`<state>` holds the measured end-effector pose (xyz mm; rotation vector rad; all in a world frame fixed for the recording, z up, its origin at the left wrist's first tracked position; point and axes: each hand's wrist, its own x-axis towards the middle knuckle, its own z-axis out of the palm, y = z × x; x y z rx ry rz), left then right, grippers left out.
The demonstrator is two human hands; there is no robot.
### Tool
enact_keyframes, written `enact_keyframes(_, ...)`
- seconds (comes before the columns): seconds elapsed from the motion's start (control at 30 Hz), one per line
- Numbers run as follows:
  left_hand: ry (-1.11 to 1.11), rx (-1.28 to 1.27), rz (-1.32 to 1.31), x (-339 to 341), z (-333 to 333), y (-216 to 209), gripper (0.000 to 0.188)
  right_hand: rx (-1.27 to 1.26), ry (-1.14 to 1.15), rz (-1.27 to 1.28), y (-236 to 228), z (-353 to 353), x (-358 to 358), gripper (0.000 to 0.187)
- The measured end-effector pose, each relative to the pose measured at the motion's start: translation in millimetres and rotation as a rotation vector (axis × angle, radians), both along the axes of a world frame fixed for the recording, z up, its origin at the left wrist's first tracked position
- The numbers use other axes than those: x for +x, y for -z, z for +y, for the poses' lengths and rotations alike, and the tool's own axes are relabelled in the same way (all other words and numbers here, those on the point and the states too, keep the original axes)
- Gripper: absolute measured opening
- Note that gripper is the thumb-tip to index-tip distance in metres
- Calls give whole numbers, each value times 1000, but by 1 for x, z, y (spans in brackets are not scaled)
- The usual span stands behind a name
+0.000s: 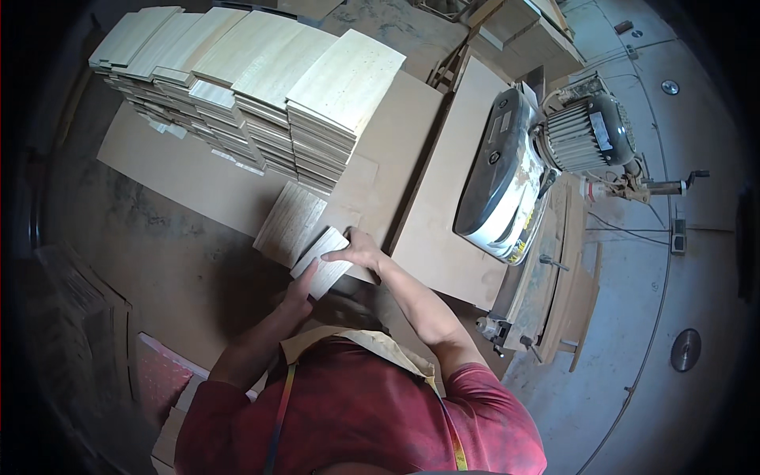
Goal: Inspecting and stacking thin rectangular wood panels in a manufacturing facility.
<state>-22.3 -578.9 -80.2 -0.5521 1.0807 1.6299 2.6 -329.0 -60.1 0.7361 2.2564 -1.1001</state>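
While the left hand [298, 289] grips a small wood stack [329, 275], the right hand [365, 249] clasps its other side. The stack is in front of the person [360, 408], just beside a short board pile [291, 222].

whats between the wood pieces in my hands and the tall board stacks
In the head view, a low stack of wood pieces sits between the held pieces and the tall board stacks, with bare tan sheet to its right.
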Motion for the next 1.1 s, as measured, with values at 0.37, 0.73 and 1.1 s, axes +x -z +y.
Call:
enact_keyframes(0.37,46,-46,-1,7,22,-41,33,-102,209,167,-145,14,17,85)
enact_keyframes(0.73,473,91,1562,-60,137,-136,119,57,393,892,-130,66,121,114)
enact_keyframes(1.1,338,138,1200,-65,176,-77,99,95,481,986,-34,72,98,125)
